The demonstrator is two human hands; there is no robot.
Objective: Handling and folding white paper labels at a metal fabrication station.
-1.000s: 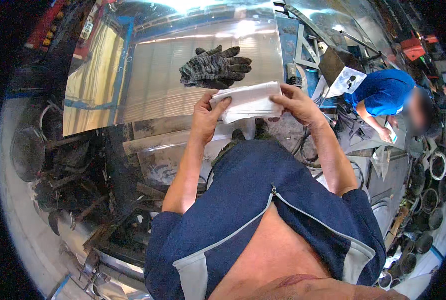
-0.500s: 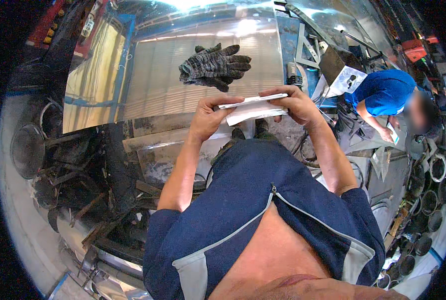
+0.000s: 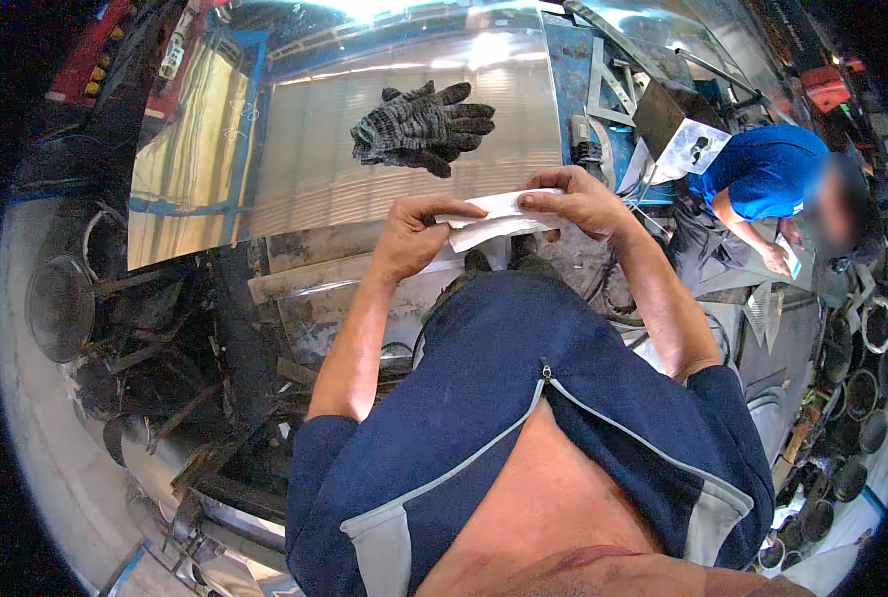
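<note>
Bright light (image 3: 491, 47) glares off a shiny metal sheet (image 3: 314, 129) beside cluttered grey floor (image 3: 580, 261)

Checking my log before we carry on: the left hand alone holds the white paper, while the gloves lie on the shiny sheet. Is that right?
Not quite: the left hand isn't alone. The head view shows the right hand holding the white paper too. The gloves do lie on the shiny sheet.
</note>
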